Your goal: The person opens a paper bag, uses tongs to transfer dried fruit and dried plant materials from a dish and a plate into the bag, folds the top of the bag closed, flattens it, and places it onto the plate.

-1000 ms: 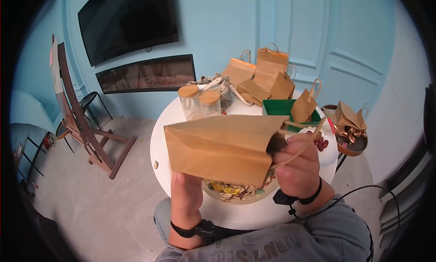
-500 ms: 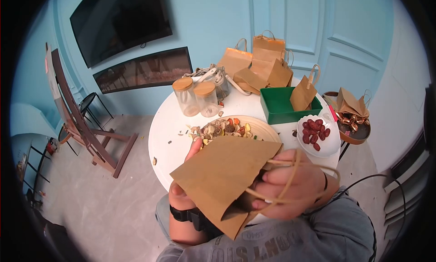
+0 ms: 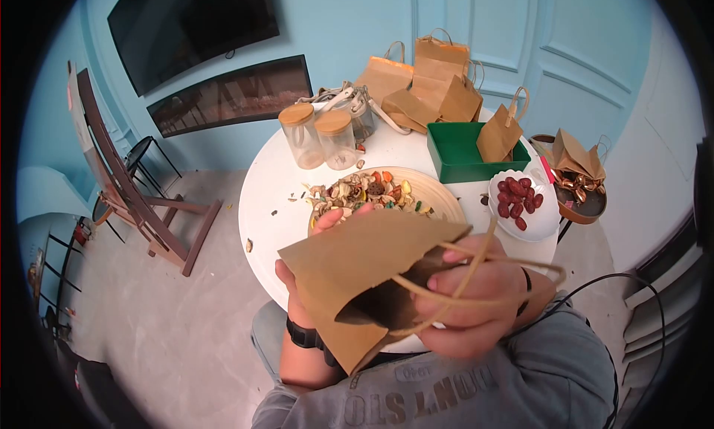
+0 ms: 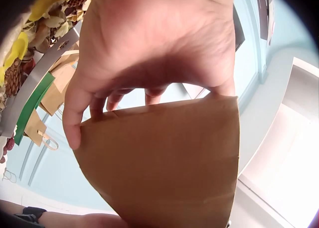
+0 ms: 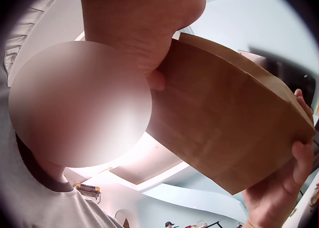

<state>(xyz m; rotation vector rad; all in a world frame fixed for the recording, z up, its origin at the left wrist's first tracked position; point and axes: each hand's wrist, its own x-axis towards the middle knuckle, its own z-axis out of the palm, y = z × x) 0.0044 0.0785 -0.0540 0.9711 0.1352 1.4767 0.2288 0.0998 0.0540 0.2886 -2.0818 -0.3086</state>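
A brown paper bag (image 3: 364, 258) is tilted over the front of the table, its mouth with two cord handles facing right and toward the body. The left hand (image 3: 297, 288) grips the closed bottom end; in the left wrist view the fingers and thumb of that hand (image 4: 159, 43) span the end of the bag (image 4: 159, 158). At the mouth is the right hand (image 3: 476, 299), its fingers curled at the rim beside the handles. In the right wrist view its thumb lies against the bag (image 5: 214, 108). What the bag contains cannot be seen.
Behind the bag, a round wooden tray (image 3: 439, 195) holds dried pieces. A green box (image 3: 454, 169) with a small bag, a white plate (image 3: 547, 224) of red dates, lidded jars (image 3: 335, 143) and more paper bags (image 3: 439, 72) stand around it. Bits lie scattered on the white table (image 3: 260, 184).
The bag has come down and nearer the body since a second ago, its mouth turning toward the body. The tray and dates, earlier largely covered, show more now. Both hands have stayed on the bag.
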